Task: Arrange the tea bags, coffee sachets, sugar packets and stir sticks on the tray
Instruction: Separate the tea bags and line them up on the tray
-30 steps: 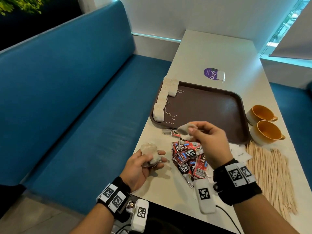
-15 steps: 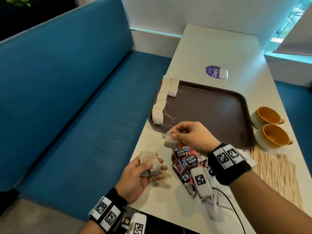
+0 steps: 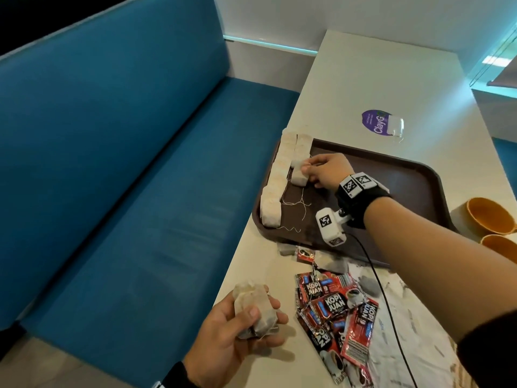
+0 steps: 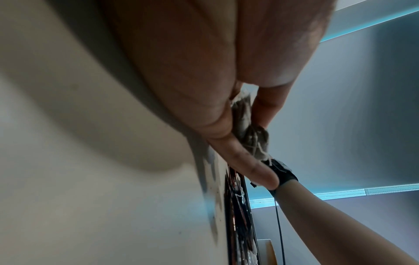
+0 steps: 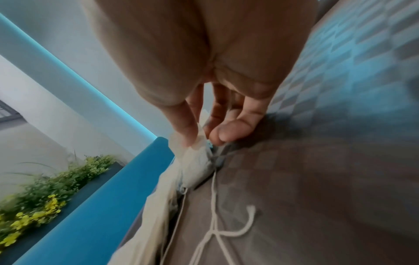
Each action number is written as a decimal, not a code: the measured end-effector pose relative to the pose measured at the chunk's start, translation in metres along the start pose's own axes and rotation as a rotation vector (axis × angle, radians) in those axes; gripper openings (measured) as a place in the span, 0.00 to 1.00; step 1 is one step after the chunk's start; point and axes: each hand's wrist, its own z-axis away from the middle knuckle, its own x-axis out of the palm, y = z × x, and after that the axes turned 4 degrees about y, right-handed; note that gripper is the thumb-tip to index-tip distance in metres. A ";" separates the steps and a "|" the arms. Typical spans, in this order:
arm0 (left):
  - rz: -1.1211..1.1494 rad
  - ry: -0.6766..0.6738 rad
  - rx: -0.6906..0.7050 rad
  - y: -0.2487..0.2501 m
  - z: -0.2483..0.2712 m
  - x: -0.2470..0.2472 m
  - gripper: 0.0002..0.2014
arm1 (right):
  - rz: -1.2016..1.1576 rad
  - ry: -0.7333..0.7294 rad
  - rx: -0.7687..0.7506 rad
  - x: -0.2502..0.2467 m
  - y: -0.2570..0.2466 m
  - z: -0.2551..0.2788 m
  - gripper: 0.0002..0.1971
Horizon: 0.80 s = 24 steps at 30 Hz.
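Observation:
A brown tray (image 3: 405, 175) lies on the white table. A row of tea bags (image 3: 275, 177) runs along its left edge, with a shorter second row (image 3: 303, 147) beside it. My right hand (image 3: 310, 170) reaches over the tray and pinches a tea bag (image 3: 298, 176) at the near end of that second row; thumb and forefinger (image 5: 188, 132) hold the tea bag's (image 5: 197, 172) top, and its base rests on the tray (image 5: 317, 179). My left hand (image 3: 246, 320) grips a bunch of tea bags (image 3: 253, 309) at the table's near left edge, the bunch (image 4: 251, 136) wedged between its fingers. Red coffee sachets (image 3: 335, 312) lie heaped to the right of it.
Two orange cups (image 3: 486, 217) stand right of the tray. White paper packets (image 3: 405, 306) lie under my right forearm. A purple sticker (image 3: 376, 126) sits beyond the tray. A blue bench (image 3: 140, 191) runs along the table's left side.
My right hand carried a tea bag from above the sachet heap forward onto the tray, to the second row. The left hand kept its bunch and barely moved.

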 end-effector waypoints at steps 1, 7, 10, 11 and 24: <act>-0.007 -0.002 0.000 0.000 0.000 0.000 0.25 | -0.002 0.012 -0.009 0.002 -0.002 -0.005 0.02; -0.011 -0.023 -0.011 0.001 -0.002 0.000 0.23 | 0.088 0.051 -0.073 0.006 -0.010 -0.026 0.08; -0.006 -0.035 -0.012 0.001 -0.001 -0.001 0.25 | 0.125 0.137 -0.101 0.007 -0.008 -0.031 0.13; -0.010 -0.042 -0.014 0.002 -0.001 -0.002 0.24 | 0.138 0.144 -0.110 0.007 -0.007 -0.032 0.13; -0.006 -0.028 0.026 -0.003 -0.004 -0.005 0.32 | 0.277 0.029 -0.096 0.008 -0.008 -0.022 0.18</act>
